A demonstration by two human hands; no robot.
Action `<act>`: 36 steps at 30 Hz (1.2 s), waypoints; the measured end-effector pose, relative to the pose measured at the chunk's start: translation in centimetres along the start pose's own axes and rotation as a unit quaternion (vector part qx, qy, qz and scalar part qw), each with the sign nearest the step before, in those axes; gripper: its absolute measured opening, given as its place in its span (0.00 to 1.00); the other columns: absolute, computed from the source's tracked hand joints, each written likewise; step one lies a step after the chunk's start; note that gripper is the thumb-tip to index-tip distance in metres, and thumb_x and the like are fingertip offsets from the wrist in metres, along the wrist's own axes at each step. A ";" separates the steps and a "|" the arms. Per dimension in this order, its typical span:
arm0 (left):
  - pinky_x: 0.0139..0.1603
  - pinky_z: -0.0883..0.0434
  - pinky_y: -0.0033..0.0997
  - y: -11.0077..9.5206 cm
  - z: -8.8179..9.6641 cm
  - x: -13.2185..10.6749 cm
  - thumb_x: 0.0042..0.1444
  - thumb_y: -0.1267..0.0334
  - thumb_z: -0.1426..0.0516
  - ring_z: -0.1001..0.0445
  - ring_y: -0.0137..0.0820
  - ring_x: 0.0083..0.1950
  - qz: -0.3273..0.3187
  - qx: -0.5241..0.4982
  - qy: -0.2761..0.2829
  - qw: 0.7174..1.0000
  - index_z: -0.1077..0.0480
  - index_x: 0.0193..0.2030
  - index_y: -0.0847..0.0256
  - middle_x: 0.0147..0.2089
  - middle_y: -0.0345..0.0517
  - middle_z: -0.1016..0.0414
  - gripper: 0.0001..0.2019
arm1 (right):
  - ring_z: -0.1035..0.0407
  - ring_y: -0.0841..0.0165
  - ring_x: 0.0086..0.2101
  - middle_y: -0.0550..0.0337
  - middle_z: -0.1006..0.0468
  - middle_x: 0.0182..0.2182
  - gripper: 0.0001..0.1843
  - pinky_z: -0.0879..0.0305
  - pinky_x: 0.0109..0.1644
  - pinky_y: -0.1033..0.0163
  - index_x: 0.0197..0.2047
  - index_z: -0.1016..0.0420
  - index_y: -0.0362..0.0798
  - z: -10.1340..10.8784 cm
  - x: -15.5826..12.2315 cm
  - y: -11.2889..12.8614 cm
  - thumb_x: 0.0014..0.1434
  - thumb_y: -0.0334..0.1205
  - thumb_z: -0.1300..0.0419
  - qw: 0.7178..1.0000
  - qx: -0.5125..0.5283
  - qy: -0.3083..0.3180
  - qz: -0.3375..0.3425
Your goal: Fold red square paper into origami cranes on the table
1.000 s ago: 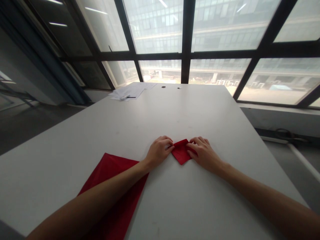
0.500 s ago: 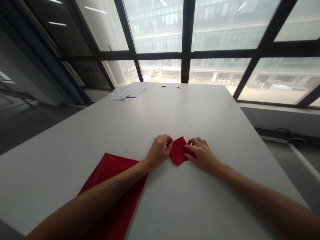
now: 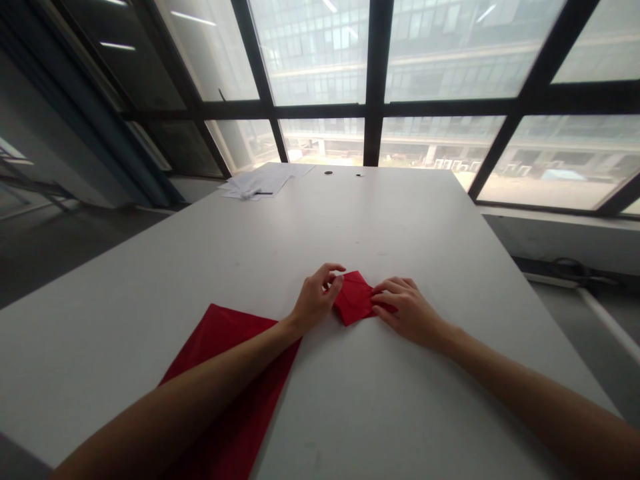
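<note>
A small folded piece of red paper (image 3: 354, 300) lies on the white table in front of me, its creases showing and its flaps slightly lifted. My left hand (image 3: 319, 293) is at its left edge, the thumb against the paper, the index finger stretched out above and the other fingers curled. At the right corner, my right hand (image 3: 404, 304) pinches the paper between thumb and fingers, which hide that corner. Under my left forearm lies a larger red sheet (image 3: 240, 333), partly covered by the arm.
The white table (image 3: 350, 227) reaches towards large dark-framed windows. At its far left lie several loose white papers (image 3: 267, 177) with a dark pen-like object on them. Two small dark round spots sit near the far edge. A blue curtain (image 3: 100, 113) hangs at the left.
The small red paper has shifted slightly left and turned, and its folds now show more openly. My left index finger has stretched out away from the thumb. The right hand stays at the right corner.
</note>
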State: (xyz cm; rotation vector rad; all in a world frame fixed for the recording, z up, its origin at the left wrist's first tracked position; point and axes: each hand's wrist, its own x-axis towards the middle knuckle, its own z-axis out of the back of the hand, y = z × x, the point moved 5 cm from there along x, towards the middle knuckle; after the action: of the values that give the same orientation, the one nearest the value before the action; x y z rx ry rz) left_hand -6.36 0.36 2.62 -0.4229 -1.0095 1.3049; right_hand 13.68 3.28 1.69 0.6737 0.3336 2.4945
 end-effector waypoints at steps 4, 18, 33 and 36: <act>0.30 0.36 0.25 -0.1 0.3 -0.3 0.69 0.55 0.53 0.32 0.27 0.26 0.002 -0.065 -0.005 0.998 0.34 0.57 0.59 0.26 0.35 0.30 0.16 | 0.33 0.61 0.52 0.56 0.22 0.50 0.12 0.46 0.59 0.51 0.50 0.23 0.54 -0.6 0.0 0.1 0.64 0.40 0.39 1.000 -0.008 0.001 0.004; 0.45 0.27 0.30 0.3 -0.8 0.0 0.61 0.68 0.44 0.23 0.32 0.44 -0.049 -0.085 0.040 0.994 0.30 0.48 0.60 0.45 0.46 0.22 0.09 | 0.34 0.59 0.55 0.55 0.22 0.53 0.15 0.50 0.61 0.49 0.54 0.26 0.54 -0.5 0.1 0.2 0.65 0.43 0.41 1.000 -0.019 -0.002 0.024; 0.65 0.36 0.39 -1.9 -1.7 -0.9 0.69 0.62 0.49 0.32 0.37 0.63 -0.204 0.020 0.154 0.966 0.29 0.59 0.56 0.61 0.50 0.29 0.16 | 0.31 0.59 0.54 0.56 0.21 0.50 0.11 0.45 0.62 0.47 0.48 0.24 0.54 -0.3 0.2 -0.4 0.64 0.35 0.43 0.998 0.030 -0.047 -0.006; 0.66 0.39 0.42 -2.0 -2.0 -1.2 0.70 0.59 0.51 0.33 0.38 0.64 -0.230 0.093 0.182 0.951 0.30 0.59 0.55 0.62 0.49 0.29 0.16 | 0.29 0.60 0.48 0.53 0.23 0.48 0.16 0.35 0.54 0.51 0.52 0.28 0.51 0.8 -0.1 -1.9 0.62 0.32 0.46 0.977 0.084 -0.173 -0.088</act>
State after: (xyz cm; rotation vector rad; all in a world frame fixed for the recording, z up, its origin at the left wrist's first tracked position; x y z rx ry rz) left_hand -3.48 -0.75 2.63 -0.2505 -0.6169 0.8492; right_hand 14.99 4.87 1.65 1.0788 0.4548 2.1484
